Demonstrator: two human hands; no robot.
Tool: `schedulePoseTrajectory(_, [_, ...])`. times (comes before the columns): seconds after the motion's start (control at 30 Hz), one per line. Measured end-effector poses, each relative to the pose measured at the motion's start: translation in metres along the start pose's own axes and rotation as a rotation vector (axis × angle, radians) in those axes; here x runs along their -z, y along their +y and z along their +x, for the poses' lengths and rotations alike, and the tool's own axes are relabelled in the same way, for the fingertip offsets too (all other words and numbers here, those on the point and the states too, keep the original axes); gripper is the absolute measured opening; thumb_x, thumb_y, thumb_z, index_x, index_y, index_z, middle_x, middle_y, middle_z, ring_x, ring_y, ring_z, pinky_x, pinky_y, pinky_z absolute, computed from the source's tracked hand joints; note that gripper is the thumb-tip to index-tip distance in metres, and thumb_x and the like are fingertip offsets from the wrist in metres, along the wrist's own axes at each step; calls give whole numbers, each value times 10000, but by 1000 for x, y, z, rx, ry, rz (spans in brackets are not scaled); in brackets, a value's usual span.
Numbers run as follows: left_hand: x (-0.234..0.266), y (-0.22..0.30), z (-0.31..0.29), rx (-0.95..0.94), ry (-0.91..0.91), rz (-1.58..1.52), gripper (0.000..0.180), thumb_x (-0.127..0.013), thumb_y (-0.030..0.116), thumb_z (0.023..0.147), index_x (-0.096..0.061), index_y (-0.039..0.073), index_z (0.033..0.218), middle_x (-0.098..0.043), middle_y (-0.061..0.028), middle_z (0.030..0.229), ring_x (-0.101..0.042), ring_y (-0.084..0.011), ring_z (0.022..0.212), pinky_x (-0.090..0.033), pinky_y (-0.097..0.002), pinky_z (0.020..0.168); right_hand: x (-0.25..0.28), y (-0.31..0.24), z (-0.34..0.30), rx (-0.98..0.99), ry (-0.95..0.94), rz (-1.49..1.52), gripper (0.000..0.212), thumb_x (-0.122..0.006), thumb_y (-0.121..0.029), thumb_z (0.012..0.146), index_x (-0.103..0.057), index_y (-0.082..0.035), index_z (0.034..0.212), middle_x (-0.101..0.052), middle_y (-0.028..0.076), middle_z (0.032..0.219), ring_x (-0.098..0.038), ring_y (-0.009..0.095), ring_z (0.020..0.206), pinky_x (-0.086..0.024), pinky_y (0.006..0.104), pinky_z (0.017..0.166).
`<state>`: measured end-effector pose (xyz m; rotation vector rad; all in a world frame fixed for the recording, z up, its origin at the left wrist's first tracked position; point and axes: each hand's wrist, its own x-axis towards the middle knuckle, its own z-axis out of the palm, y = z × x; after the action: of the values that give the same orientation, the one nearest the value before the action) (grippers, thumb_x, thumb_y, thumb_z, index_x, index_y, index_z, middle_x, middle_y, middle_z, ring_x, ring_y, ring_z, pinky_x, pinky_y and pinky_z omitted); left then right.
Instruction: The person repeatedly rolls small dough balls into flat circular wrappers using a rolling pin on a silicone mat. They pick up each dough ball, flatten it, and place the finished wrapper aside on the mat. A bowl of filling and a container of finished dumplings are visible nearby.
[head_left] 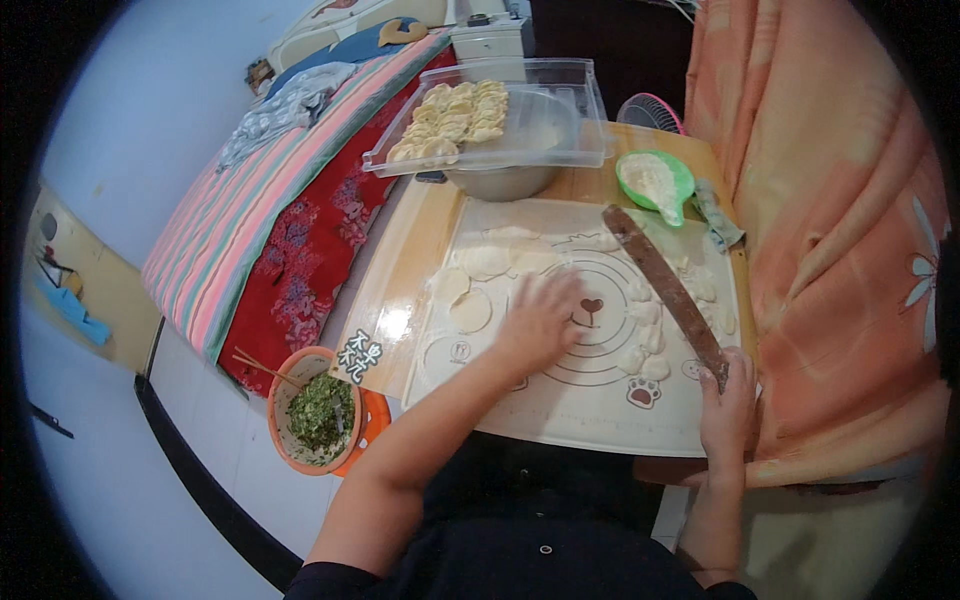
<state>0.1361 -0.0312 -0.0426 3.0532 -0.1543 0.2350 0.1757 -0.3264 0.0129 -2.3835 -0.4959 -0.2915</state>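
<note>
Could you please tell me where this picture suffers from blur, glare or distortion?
Head view: the left hand looks smeared, probably by motion; glare whitens the table left of the mat; the fisheye lens bows the mat's near edge and blackens the corners; the rolling pin reads more clearly.

The mat (560, 418) lies on the table (390, 265), with dough rounds (470, 311) toward its left and rear, dough pieces (648, 335) at its right and the rolling pin (668, 288) slanting over that side. Behind it, the tray (590, 152) of dumplings (455, 115) appears to rest on a basin (505, 184), left of the scoop (684, 178). The filling bowl (276, 412) stands left of the table, near the bed (290, 170).
</note>
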Motion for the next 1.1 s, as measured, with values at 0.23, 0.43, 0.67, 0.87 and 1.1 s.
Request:
schedulePoseTrajectory(0.23, [-4,81,-20,-225,-86,-286,758,-562,469,930,-324,40,1509,-283,-136,1598,-289,-287,1469,-243,-473,1187,18,9,-16,-36,-18,19,359,-647,-82,864,-533,23,1189,-543,190,1217,-496,375,1167,-375,439,1028])
schedulePoseTrajectory(0.43, [20,38,-117,64,-111,-177,795,-567,459,930,-262,44,1535,-252,-143,1610,-256,-279,1487,-200,-491,1200,0,-16,-24,85,-98,153,360,-677,-75,823,-555,24,1146,-564,178,1185,-511,364,1144,-385,432,1017])
schedulePoseTrajectory(0.67, [21,31,-120,81,-13,-167,594,-583,301,922,-422,54,1437,-405,-114,1511,-363,-305,1409,-299,-470,1153,-35,-60,-19,278,-260,156,354,-718,-102,774,-582,-6,1086,-584,136,1135,-533,348,1098,-420,426,954])
schedulePoseTrajectory(0.87, [24,-9,-141,62,106,-270,375,-557,66,854,-592,23,1224,-562,-123,1323,-525,-328,1232,-480,-403,1003,-37,-54,-29,216,-292,158,352,-722,-86,774,-584,-1,1086,-584,140,1122,-543,345,1079,-434,427,933])
schedulePoseTrajectory(1.1, [13,-45,-178,341,312,-213,405,-587,75,877,-561,-5,1273,-523,-205,1383,-501,-366,1295,-444,-404,1067,-43,-52,-32,222,-310,199,341,-717,-79,789,-583,15,1088,-584,145,1112,-548,345,1067,-442,415,921])
